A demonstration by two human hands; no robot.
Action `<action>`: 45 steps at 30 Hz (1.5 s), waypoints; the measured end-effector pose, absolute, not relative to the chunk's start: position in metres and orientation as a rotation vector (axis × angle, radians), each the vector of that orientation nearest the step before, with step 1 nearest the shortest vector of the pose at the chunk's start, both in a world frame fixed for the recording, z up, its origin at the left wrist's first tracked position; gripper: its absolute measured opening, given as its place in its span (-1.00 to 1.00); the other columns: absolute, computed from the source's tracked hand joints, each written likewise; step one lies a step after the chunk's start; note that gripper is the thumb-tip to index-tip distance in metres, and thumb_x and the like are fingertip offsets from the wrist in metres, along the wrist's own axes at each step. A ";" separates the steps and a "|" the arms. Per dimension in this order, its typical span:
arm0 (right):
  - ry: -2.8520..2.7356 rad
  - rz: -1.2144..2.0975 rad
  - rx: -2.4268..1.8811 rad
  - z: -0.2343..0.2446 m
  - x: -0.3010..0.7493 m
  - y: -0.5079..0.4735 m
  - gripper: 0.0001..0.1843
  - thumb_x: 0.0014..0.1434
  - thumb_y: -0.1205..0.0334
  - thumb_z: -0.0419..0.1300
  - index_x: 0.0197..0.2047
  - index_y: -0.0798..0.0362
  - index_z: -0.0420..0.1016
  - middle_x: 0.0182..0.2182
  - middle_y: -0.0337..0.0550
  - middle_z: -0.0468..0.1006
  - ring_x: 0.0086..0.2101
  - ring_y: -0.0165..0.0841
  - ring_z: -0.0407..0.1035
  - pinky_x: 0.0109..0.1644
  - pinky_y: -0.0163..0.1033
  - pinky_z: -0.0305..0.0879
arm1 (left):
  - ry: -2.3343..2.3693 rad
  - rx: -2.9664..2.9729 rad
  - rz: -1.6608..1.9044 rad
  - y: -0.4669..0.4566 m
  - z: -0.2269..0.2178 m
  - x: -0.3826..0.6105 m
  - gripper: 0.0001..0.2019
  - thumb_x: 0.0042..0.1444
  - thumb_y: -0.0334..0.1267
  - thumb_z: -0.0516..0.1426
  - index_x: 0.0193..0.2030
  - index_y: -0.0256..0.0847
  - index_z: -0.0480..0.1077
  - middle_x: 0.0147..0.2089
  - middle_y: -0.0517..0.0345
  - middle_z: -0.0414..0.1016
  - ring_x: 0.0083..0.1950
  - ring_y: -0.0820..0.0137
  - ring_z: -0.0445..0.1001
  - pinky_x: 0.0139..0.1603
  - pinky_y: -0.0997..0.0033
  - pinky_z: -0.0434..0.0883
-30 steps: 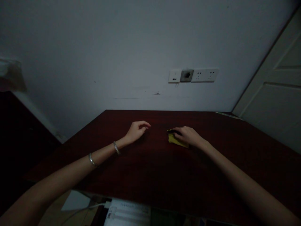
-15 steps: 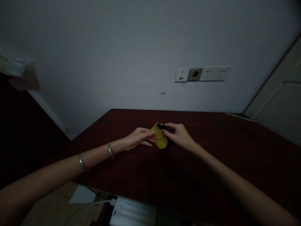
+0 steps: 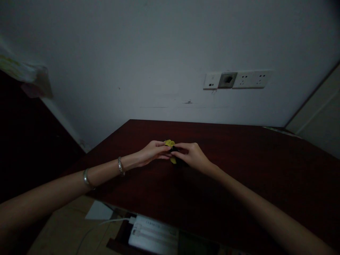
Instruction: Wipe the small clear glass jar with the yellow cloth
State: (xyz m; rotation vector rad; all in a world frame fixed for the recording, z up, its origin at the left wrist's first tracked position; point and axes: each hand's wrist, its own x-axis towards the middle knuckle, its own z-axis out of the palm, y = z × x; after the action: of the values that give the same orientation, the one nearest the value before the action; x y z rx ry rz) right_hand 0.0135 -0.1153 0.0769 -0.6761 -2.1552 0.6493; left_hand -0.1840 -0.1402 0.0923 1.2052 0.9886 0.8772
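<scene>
A person's left hand (image 3: pixel 154 152) and right hand (image 3: pixel 191 156) are meeting fingertip to fingertip, curled and pinching a small yellow cloth (image 3: pixel 170 143) with a black piece (image 3: pixel 175 151) bunched against it, the 2 hands hiding most of both. The cloth is being held over the middle of the counter (image 3: pixel 252 159), though whether it is touching the surface cannot be told. 2 silver bangles (image 3: pixel 120 166) are circling the left forearm. Beyond the counter's far edge, a white socket panel (image 3: pixel 238 80) is sitting on a pale wall (image 3: pixel 132 53), and a white door (image 3: pixel 316 113) is standing past the counter's right corner. Below the counter's near edge, a white box (image 3: pixel 153 235) and a white cable (image 3: pixel 106 224) are showing above a tiled floor (image 3: pixel 58 230).
</scene>
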 end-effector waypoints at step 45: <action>-2.189 0.941 -1.315 0.011 0.032 -0.077 -0.67 0.01 0.48 0.17 -0.15 0.05 0.24 -0.66 -0.39 0.39 -0.67 -0.49 0.30 -0.58 -0.42 0.12 | 1.652 1.710 -0.613 -0.067 0.069 -0.287 -0.76 0.17 -0.21 0.08 -0.18 -0.39 0.40 -0.29 -0.02 0.51 -0.26 0.30 0.51 -0.20 0.18 0.48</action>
State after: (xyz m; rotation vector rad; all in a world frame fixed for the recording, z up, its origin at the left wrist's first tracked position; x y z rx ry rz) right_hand 0.0321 -0.0769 0.0108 -1.3153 -2.1886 0.9409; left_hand -0.2866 -0.0670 0.0685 1.7099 1.6516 -0.6125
